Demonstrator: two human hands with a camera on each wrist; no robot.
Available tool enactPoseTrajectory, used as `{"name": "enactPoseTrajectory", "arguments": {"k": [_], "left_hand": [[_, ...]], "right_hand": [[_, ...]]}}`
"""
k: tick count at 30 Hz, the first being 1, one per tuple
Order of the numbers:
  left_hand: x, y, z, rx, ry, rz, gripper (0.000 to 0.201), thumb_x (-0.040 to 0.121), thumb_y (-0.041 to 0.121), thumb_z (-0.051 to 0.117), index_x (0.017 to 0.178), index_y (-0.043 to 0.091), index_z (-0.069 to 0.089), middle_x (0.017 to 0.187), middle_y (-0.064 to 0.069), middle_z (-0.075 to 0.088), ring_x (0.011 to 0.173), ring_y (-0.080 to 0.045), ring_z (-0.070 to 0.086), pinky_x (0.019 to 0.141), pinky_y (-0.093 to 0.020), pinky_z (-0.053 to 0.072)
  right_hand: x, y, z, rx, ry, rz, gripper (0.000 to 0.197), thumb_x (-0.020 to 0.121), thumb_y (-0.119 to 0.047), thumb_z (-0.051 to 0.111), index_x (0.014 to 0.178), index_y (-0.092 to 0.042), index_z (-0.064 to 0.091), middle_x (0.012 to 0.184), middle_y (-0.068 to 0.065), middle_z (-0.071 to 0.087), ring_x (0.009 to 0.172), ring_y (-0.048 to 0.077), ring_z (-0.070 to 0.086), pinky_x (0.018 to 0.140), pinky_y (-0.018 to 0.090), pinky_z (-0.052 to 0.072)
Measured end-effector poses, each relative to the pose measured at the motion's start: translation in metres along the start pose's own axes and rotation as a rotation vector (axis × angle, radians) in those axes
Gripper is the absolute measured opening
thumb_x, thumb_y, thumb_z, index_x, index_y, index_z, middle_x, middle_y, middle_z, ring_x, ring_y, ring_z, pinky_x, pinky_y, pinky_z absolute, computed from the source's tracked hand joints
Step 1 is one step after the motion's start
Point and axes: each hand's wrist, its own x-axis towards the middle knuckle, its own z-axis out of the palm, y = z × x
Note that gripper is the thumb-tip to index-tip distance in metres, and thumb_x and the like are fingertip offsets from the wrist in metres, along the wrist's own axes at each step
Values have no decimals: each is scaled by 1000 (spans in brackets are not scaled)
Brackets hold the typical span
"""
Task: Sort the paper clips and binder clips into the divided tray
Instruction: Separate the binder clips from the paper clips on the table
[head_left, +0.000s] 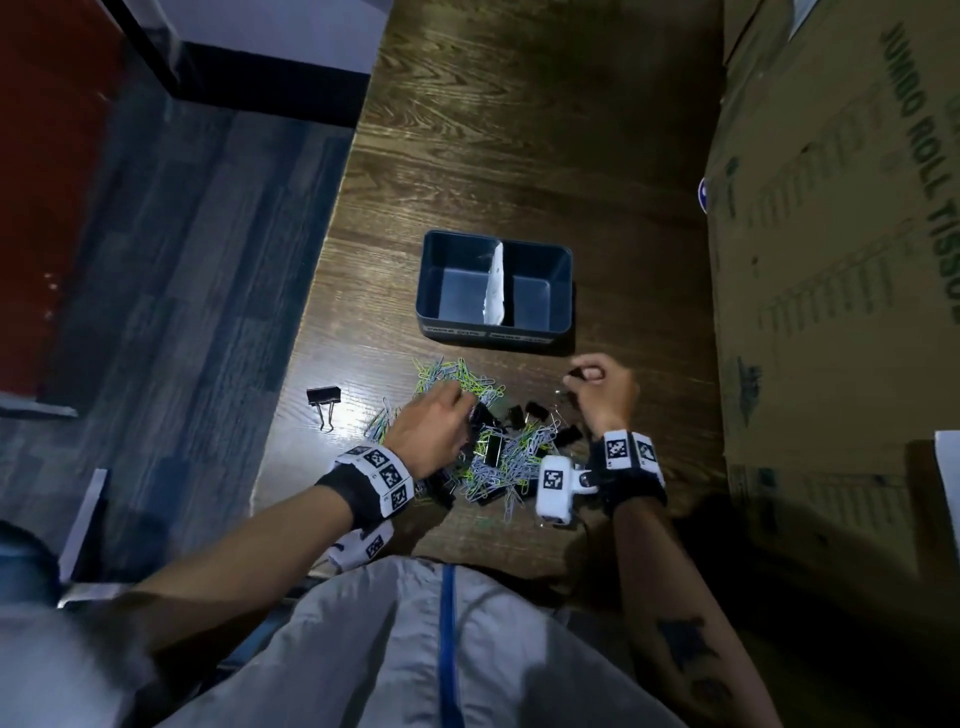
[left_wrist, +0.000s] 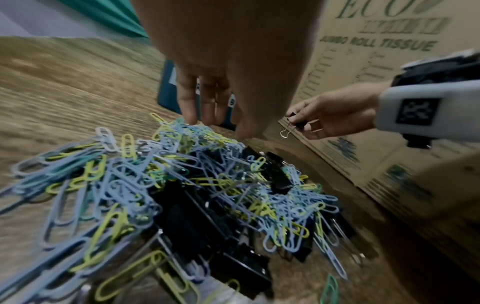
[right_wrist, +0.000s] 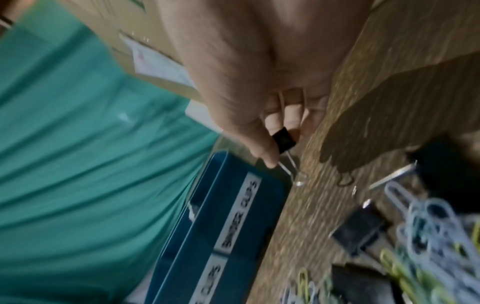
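Observation:
A mixed pile of blue, green and yellow paper clips and black binder clips lies on the wooden table. Behind it stands a dark blue tray split by a white paper divider; both halves look empty. My left hand reaches into the pile's far side, fingers straight and touching paper clips. Just right of the pile, my right hand pinches a small black binder clip above the table, near the tray's front right corner.
One larger binder clip lies alone left of the pile, near the table's left edge. A big cardboard box walls off the right side. The tray's front carries white labels, one reading binder clips.

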Motion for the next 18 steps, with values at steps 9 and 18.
{"name": "enactPoseTrajectory", "arguments": {"k": [9,18], "left_hand": [[13,41,2,226,-255,282,44,89,23,66,131,14,53,147,-18,36,133,-33,38,106,-47,39],[9,44,2,250,-195,208,53,88,35,65,129,8,47,128,-12,51,99,-25,60,67,-38,56]], "right_hand": [[4,77,-44,-149,210,232,18,80,-8,77,95,-17,72,102,13,73,102,33,67,85,32,50],[-42,74,1,-579,-133,-196,47,81,-10,76,125,-23,64,122,4,54,111,26,58,93,42,54]]}}
